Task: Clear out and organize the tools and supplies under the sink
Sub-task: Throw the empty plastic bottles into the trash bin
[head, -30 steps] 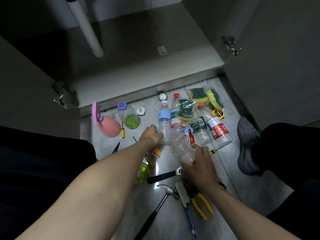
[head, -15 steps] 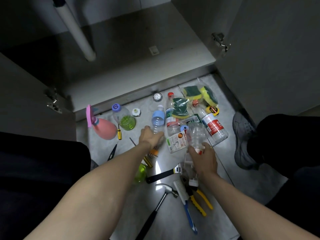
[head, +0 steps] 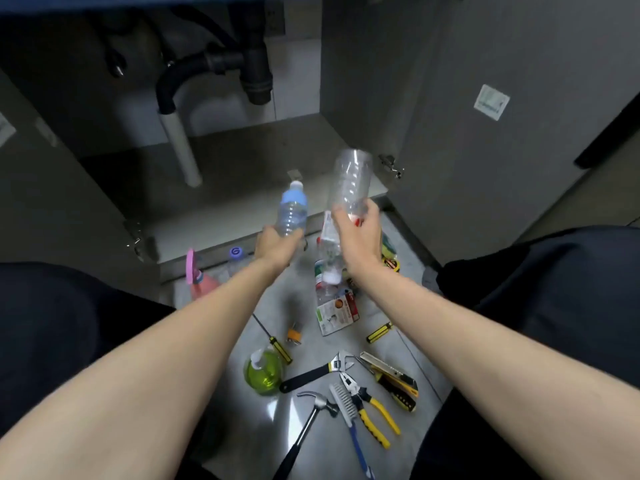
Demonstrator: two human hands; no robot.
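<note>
— Two bottles up off the floor, one per hand. Starting far left: pink spray bottle (head: 202, 284) by the cabinet base, lower half cut off by the left forearm. Purple-capped bottle (head: 236, 255) just right of it, only cap and shoulder visible.

— And the left hand (head: 275, 247)?

— Curled round the base of a blue-label bottle (head: 293, 210), held up in front of the cabinet shelf (head: 221, 202), cap pointing away. Fingers mostly hidden behind the plastic.

— Below that?

— Green soap dispenser (head: 264, 371) on the floor tiles (head: 311, 348), touching a yellow-striped screwdriver (head: 273, 341). Small orange object (head: 294, 335) beside it, too blurred to name. Hammer (head: 304, 427) lower down, handle running out of frame.

— Middle of the pile?

— Black-handled wrench (head: 313, 373), brush (head: 348, 414), yellow pliers (head: 370, 410). Further up, labelled bottles lying flat (head: 327, 271) and a printed packet (head: 337, 315), partly masked by the right wrist. Count there impossible to settle.

— Right hand (head: 356, 233)?

— Gripping a clear empty bottle (head: 350, 181) by its neck end, bottom tipped up toward the open door's hinge (head: 391, 166). Red cap just peeking between the fingers.

— Further right?

— Short yellow-striped handle (head: 379, 332), utility knife (head: 393, 379). Something yellow and black (head: 391, 263) behind the right forearm, mostly hidden. Grey shoe (head: 431, 278) barely showing past a dark trouser leg (head: 554, 289).
</note>
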